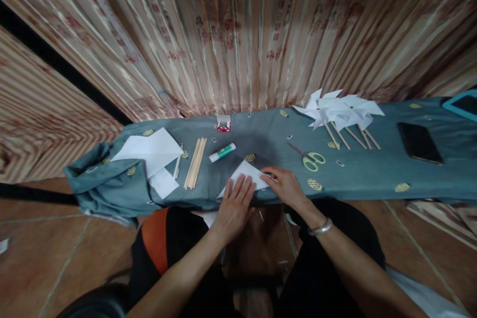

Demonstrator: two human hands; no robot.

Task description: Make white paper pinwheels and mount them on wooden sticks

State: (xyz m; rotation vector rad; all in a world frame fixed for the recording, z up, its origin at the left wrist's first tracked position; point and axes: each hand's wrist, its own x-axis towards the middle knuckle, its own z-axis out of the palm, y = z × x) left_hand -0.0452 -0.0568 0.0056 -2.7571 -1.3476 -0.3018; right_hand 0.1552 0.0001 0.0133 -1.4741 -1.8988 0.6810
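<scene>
While the left hand (233, 211) lies palm down on the paper (246, 168), its back faces up and its fingers stretch forward, slightly spread, with the tips resting on the white surface. It is flat rather than curled, gripping nothing. The left forearm reaches up from the lower edge, slanting to the right, the wrist near the front edge of the table.

The right hand (285, 185) comes in from the other side, its forearm slanting up and to the left, with a bracelet (321, 228) at the wrist. Its fingers bend toward the left, and thumb and forefinger meet the right corner of the paper, close to each other; whether they pinch it or only press on it, I cannot tell. The two hands are apart, with part of the paper showing between them.

The paper, folded to a triangle, lies on the cloth (367, 175) at the near edge, its point facing away from the person. Just beyond it is a glue stick (222, 152), with a small box (223, 124) farther back. To the left lie the sticks (195, 164); to the right, near the right hand, are the scissors (306, 155), and past them the pinwheels (322, 108).
</scene>
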